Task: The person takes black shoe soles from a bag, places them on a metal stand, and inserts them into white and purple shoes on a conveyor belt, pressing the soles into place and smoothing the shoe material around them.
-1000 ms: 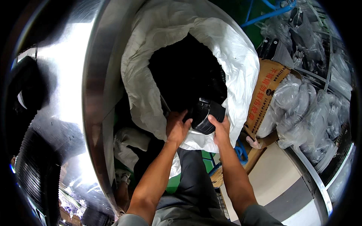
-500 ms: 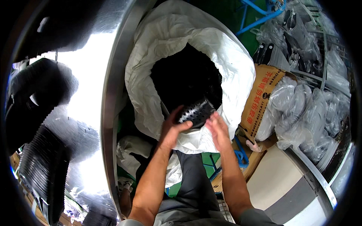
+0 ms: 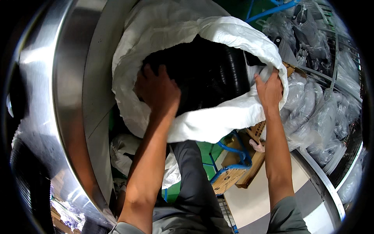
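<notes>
Reaching into the left of a white sack [image 3: 212, 126], the left hand [image 3: 160, 93] has its fingertips lost in the dark; whether they grip anything cannot be told. The right hand [image 3: 270, 90] clasps the right rim between thumb and fingers. Black pieces [image 3: 233, 70] already lie inside, how deep being too dark to judge; the mouth is unclosed. Beyond, far right, stands a blue frame [image 3: 272, 12].
</notes>
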Demonstrator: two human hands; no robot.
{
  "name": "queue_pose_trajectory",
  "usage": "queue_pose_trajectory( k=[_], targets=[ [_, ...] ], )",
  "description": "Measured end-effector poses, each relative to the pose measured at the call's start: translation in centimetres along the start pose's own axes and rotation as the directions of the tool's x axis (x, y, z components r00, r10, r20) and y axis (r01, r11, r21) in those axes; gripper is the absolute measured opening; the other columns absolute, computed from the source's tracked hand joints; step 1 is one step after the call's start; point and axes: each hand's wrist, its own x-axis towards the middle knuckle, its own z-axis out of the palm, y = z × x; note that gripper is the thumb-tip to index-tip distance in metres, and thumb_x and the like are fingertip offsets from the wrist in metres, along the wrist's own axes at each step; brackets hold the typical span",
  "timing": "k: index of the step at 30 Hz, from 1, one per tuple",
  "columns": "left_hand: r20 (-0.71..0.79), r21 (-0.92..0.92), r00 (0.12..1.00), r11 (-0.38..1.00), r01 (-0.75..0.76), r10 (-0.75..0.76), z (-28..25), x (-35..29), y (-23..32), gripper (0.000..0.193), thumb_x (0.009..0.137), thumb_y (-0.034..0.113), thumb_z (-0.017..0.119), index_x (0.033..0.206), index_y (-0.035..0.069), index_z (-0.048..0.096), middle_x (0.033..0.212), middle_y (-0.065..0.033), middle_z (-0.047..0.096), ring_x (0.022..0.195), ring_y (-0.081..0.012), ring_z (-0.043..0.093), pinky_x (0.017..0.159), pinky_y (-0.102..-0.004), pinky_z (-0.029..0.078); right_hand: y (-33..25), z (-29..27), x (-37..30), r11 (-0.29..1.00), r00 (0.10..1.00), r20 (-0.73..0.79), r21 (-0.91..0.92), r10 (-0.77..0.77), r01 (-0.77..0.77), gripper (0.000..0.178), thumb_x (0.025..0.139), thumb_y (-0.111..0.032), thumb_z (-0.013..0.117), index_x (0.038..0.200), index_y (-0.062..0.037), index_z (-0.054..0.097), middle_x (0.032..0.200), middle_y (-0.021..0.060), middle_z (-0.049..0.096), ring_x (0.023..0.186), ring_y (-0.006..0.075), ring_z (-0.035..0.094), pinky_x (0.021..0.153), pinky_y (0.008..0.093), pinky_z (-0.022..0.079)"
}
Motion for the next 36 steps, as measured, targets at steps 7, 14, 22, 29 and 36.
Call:
queue_pose_trajectory(
  k=[7,14,22,29,36],
  targets=[
    [0.673,-0.726,0.295,0.682,0.086,0.679,6.3,-7.5,10.8,0.067,0.096,0.045,0.059,0.155,0.018,0.041,0.148,-0.0198,0.052,0.134,-0.0364,0.051,0.115,-0.0409,0.037,-1.2,2.3,-2.4,0.993,0.950,0.288,0.028,-0.117,0.114,0.072,0.083,-0.023,0.073,0.139,0.0132,0.045,0.122,0.0354,0.062,0.116,0.0465,0.061,0.101,0.0469,0.047],
    [-0.011,-0.986,0.307,0.041,-0.161,0.952,2.0,-24.6,17.9,0.034,0.086,0.026,0.065,0.112,0.004,0.069,0.118,-0.0178,0.068,0.113,-0.0360,0.062,0.100,-0.0482,0.048,-0.8,14.9,-2.7,0.998,0.967,0.250,0.051,-0.058,0.046,0.060,0.080,-0.029,0.078,0.129,-0.0001,0.061,0.120,0.0257,0.067,0.106,0.0405,0.066,0.095,0.0454,0.052],
    [0.323,-0.936,-0.126,0.336,0.106,0.938,-0.7,-18.5,15.3,0.055,0.085,0.018,0.063,0.137,0.005,0.058,0.129,-0.0246,0.060,0.118,-0.0413,0.057,0.103,-0.0488,0.046,2.2,15.0,-5.7,0.933,0.872,0.446,0.184,0.200,-0.308,0.064,0.074,-0.025,0.083,0.129,-0.0020,0.060,0.114,0.0199,0.066,0.102,0.0357,0.065,0.090,0.0443,0.054],
    [0.443,-0.890,0.000,0.439,0.119,0.897,-1.1,-17.3,12.9,0.052,0.084,0.019,0.071,0.134,0.007,0.062,0.125,-0.0231,0.060,0.113,-0.0377,0.061,0.102,-0.0471,0.048,4.1,16.7,0.5,0.817,0.770,0.598,0.316,0.223,-0.483,0.069,0.068,-0.022,0.087,0.129,-0.0036,0.060,0.109,0.0149,0.066,0.099,0.0315,0.065,0.086,0.0433,0.056],
    [0.667,-0.710,0.614,0.109,0.696,0.422,5.6,-14.7,10.2,0.036,0.095,0.008,0.063,0.131,0.002,0.061,0.117,-0.0158,0.066,0.104,-0.0218,0.064,0.090,-0.0339,0.056,10.5,9.3,3.7,0.694,0.657,0.753,0.494,-0.039,-0.525,0.074,0.064,-0.015,0.089,0.131,-0.0046,0.058,0.110,0.0119,0.065,0.101,0.0284,0.064,0.085,0.0434,0.058]
  ],
)
